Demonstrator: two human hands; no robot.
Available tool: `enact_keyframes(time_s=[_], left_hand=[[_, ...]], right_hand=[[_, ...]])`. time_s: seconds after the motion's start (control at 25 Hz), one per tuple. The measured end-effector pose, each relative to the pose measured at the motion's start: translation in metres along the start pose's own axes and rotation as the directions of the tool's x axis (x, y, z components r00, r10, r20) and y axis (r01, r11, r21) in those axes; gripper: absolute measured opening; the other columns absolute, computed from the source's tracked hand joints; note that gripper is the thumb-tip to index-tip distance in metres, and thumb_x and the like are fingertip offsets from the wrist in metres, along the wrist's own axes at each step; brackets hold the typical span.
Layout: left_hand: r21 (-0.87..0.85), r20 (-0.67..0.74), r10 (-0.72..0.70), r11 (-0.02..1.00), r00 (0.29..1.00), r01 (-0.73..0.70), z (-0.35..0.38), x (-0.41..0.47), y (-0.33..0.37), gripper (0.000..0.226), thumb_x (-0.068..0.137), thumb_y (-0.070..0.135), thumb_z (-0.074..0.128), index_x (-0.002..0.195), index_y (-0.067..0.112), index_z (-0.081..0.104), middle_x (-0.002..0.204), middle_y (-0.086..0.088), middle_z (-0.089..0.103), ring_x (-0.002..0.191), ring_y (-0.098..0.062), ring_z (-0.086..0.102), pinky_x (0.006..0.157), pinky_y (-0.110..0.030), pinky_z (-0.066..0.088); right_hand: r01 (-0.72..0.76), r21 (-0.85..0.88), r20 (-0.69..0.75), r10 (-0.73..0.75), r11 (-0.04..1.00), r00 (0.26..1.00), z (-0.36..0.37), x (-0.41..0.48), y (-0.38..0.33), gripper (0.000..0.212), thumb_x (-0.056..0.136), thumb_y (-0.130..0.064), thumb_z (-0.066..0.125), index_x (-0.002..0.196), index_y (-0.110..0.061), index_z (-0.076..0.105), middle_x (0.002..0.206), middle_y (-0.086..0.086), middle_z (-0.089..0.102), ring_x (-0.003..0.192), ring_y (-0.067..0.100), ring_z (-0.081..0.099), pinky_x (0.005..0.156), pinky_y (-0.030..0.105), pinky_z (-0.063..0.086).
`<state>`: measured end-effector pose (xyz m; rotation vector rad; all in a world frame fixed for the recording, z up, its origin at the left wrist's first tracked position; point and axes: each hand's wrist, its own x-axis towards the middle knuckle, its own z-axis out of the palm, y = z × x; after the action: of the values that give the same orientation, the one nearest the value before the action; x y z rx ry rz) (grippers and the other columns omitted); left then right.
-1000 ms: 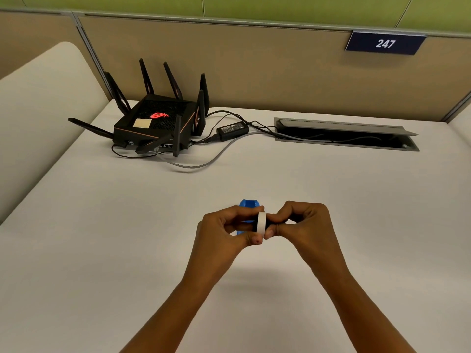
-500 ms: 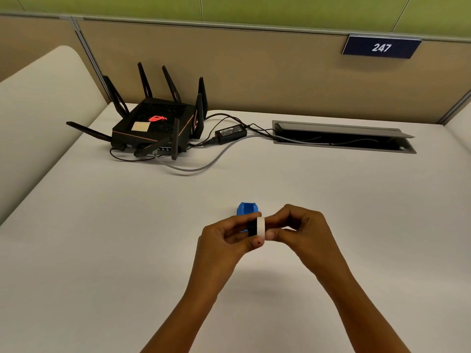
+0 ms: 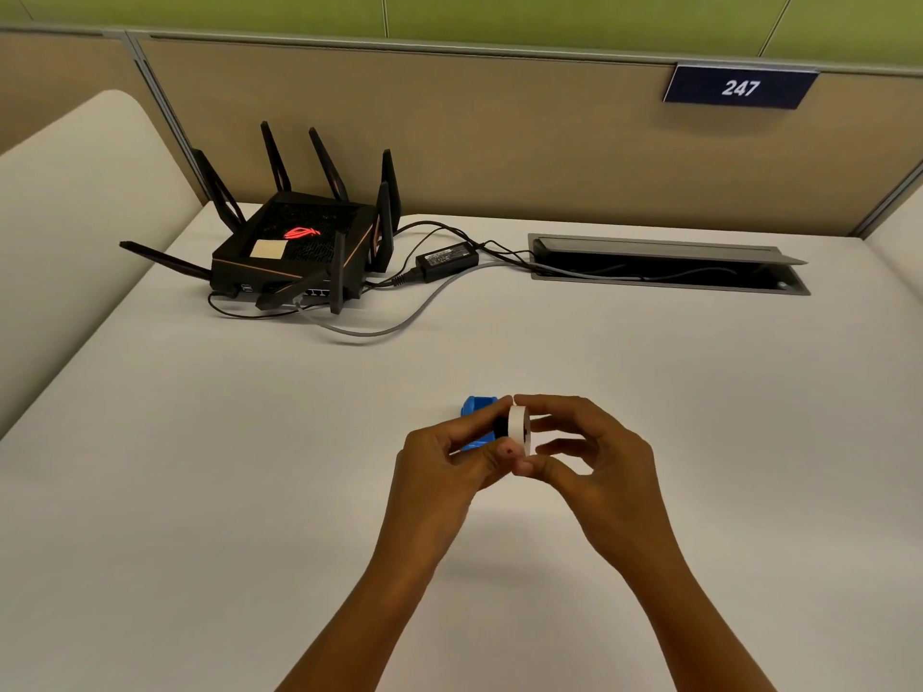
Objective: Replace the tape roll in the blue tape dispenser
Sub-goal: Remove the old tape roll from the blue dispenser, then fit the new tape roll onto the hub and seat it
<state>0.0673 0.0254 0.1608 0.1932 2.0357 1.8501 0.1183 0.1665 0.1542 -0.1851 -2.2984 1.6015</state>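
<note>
A white tape roll (image 3: pixel 518 428) is held upright above the table between both hands. A black core (image 3: pixel 500 428) sticks out of its left side. My left hand (image 3: pixel 439 467) pinches that core between thumb and forefinger. My right hand (image 3: pixel 594 462) grips the roll's rim from the right, thumb below and forefinger on top. The blue tape dispenser (image 3: pixel 476 408) lies just behind my left fingers, which hide most of it. Whether it rests on the table or touches my hand I cannot tell.
A black router (image 3: pixel 294 252) with several antennas stands at the back left, with a power adapter (image 3: pixel 446 256) and cables running to an open cable tray (image 3: pixel 669 272) in the white table (image 3: pixel 200 491). A partition wall with the sign 247 (image 3: pixel 739 87) closes the back.
Both hands stay together on the roll. My right fingers have loosened and spread a little, and more of the black core shows at the roll's left side.
</note>
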Motion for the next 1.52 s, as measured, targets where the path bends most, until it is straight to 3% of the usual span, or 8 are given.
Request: enact_keyframes(time_s=[0.16, 0.36, 0.6, 0.84, 1.0, 1.2, 1.4, 1.52], left_hand=[[0.029, -0.061, 0.030, 0.999, 0.998, -0.028, -0.002, 0.002, -0.001, 0.030, 0.080, 0.017, 0.064, 0.109, 0.024, 0.066, 0.105, -0.003, 0.073, 0.092, -0.016, 0.070, 0.087, -0.030, 0.056], [0.043, -0.116, 0.034, 0.999, 0.993, -0.030, -0.003, 0.005, -0.005, 0.027, 0.078, 0.014, 0.068, 0.090, 0.038, 0.068, 0.089, 0.011, 0.072, 0.082, 0.000, 0.069, 0.072, -0.011, 0.054], [0.034, -0.147, 0.029, 0.999, 0.989, -0.024, -0.011, 0.009, -0.011, 0.024, 0.079, 0.015, 0.068, 0.091, 0.035, 0.071, 0.091, 0.009, 0.076, 0.088, -0.010, 0.070, 0.085, -0.033, 0.056], [-0.014, -0.134, 0.020, 1.000, 0.991, -0.022, -0.012, 0.011, -0.018, 0.025, 0.080, 0.013, 0.067, 0.090, 0.036, 0.071, 0.090, 0.014, 0.075, 0.087, -0.007, 0.071, 0.087, -0.037, 0.055], [-0.029, -0.114, 0.005, 1.000, 0.993, -0.008, -0.008, 0.014, -0.020, 0.023, 0.080, 0.014, 0.067, 0.091, 0.034, 0.071, 0.092, 0.010, 0.076, 0.089, -0.009, 0.071, 0.088, -0.040, 0.055], [-0.030, -0.084, 0.000, 1.000, 0.996, -0.002, -0.004, 0.019, -0.024, 0.022, 0.079, 0.015, 0.068, 0.094, 0.031, 0.071, 0.095, 0.005, 0.075, 0.090, -0.012, 0.071, 0.091, -0.043, 0.054], [-0.048, -0.074, -0.006, 0.999, 0.997, 0.003, 0.000, 0.019, -0.027, 0.022, 0.079, 0.016, 0.068, 0.094, 0.032, 0.071, 0.094, 0.007, 0.075, 0.087, -0.013, 0.071, 0.090, -0.042, 0.055], [-0.067, -0.071, -0.009, 0.998, 0.997, 0.004, 0.001, 0.019, -0.029, 0.021, 0.079, 0.015, 0.068, 0.095, 0.030, 0.071, 0.093, 0.008, 0.076, 0.086, -0.014, 0.072, 0.088, -0.040, 0.055]], right_hand=[[-0.018, 0.081, 0.017, 0.016, 0.997, 1.000, 0.000, 0.000, -0.001, 0.049, 0.070, -0.001, 0.078, 0.112, -0.024, 0.063, 0.102, -0.007, 0.070, 0.094, 0.015, 0.066, 0.076, 0.018, 0.055], [-0.010, 0.092, 0.009, 0.010, 0.996, 1.000, 0.003, -0.001, 0.000, 0.045, 0.071, 0.002, 0.076, 0.107, -0.022, 0.064, 0.098, -0.008, 0.070, 0.091, 0.015, 0.067, 0.076, 0.018, 0.055], [-0.015, 0.043, -0.090, 0.019, 0.999, 0.996, -0.008, 0.002, 0.015, 0.050, 0.070, 0.004, 0.075, 0.104, -0.030, 0.064, 0.100, -0.011, 0.068, 0.090, 0.013, 0.066, 0.075, 0.011, 0.051], [0.004, -0.477, -0.295, -0.164, 0.879, 0.941, -0.051, 0.011, 0.077, 0.055, 0.068, 0.016, 0.073, 0.111, -0.015, 0.062, 0.105, 0.004, 0.063, 0.083, 0.012, 0.063, 0.074, 0.004, 0.046], [-0.176, -0.668, -0.287, -0.032, 0.723, 0.957, -0.086, 0.012, 0.130, 0.057, 0.066, 0.027, 0.065, 0.107, -0.012, 0.062, 0.100, 0.014, 0.063, 0.080, 0.021, 0.057, 0.058, 0.002, 0.038], [-0.292, -0.711, -0.290, 0.112, 0.640, 0.950, -0.102, 0.008, 0.163, 0.046, 0.070, 0.018, 0.066, 0.104, -0.012, 0.064, 0.094, 0.017, 0.065, 0.078, 0.023, 0.054, 0.061, 0.030, 0.046], [-0.353, -0.685, -0.339, 0.149, 0.637, 0.929, -0.098, 0.007, 0.163, 0.056, 0.069, 0.017, 0.069, 0.116, -0.011, 0.060, 0.109, 0.017, 0.062, 0.091, 0.026, 0.056, 0.066, 0.027, 0.039], [-0.291, -0.679, -0.325, 0.080, 0.674, 0.942, -0.086, 0.007, 0.154, 0.059, 0.069, 0.015, 0.071, 0.119, -0.012, 0.057, 0.117, 0.015, 0.058, 0.096, 0.020, 0.050, 0.071, 0.025, 0.039]])
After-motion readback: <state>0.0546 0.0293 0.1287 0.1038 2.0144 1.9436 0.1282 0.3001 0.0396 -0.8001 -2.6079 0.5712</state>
